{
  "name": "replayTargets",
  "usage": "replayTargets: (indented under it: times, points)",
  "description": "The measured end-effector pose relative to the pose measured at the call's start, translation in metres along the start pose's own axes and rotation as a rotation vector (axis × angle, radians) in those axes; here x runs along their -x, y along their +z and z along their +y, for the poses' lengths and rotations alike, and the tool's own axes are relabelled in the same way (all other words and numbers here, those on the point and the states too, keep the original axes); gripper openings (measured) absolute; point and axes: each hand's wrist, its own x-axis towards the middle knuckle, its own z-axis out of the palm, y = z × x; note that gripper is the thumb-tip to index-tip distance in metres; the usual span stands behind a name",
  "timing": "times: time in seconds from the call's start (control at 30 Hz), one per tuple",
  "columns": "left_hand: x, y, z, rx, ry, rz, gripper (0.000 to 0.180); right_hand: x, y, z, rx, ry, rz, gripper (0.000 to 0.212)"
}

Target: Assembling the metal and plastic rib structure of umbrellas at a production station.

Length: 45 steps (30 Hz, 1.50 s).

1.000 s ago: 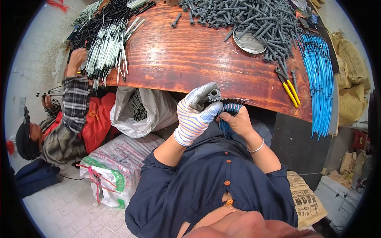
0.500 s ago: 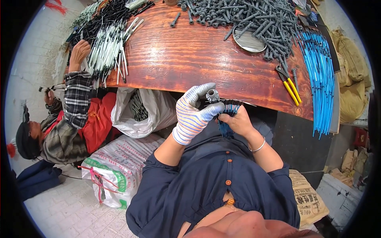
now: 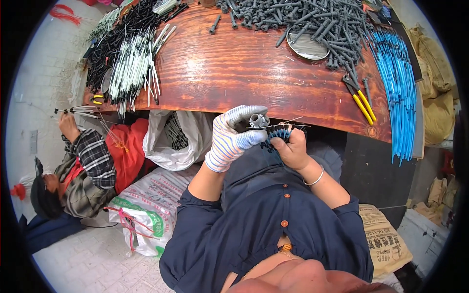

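My left hand [image 3: 233, 139], in a striped knit glove, pinches a grey plastic piece [image 3: 257, 121] with a round, toothed, hollow end turned up. Bare and wearing a bracelet, my right hand [image 3: 292, 146] is closed round a bundle of thin blue rods with black ends [image 3: 278, 134], right beside the grey piece. A thin wire [image 3: 295, 125] runs across from the grey piece over the bundle's top. Both hands are close together just off the table's near edge; the lower part of the bundle is partly hidden by the right hand.
On the wooden table [image 3: 210, 83] lie a grey plastic heap [image 3: 293, 17], a round dish of thin wires [image 3: 308, 46], yellow-handled pliers [image 3: 362, 105], blue rods [image 3: 396, 97] and white rods [image 3: 132, 63]. A co-worker [image 3: 83, 171] sits left, beyond a white sack [image 3: 176, 141].
My hands stay together with the grey piece and the bundle; the wire now lies more clearly across them. The co-worker's arm has drawn back from the white rods. The view has shifted slightly.
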Motion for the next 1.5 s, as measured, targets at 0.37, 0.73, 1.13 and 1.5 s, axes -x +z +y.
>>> replayTargets:
  times: [0.37, 0.73, 1.13, 1.5]
  points:
    - [0.000, -0.002, 0.004, -0.075, 0.055, -0.115, 0.056, -0.001, -0.007, -0.007, -0.144, 0.103, -0.159, 0.042]
    - [0.002, 0.001, 0.001, -0.196, 0.220, -0.072, 0.057, 0.001, -0.003, -0.021, 0.025, 0.093, -0.067, 0.048]
    - [-0.012, -0.010, 0.001, 0.037, 0.137, -0.395, 0.052, -0.003, -0.009, -0.020, -0.227, 0.080, -0.327, 0.050]
    - [-0.020, -0.007, -0.025, 0.240, 0.321, -0.446, 0.041, 0.003, -0.007, -0.015, -0.181, 0.110, -0.353, 0.052]
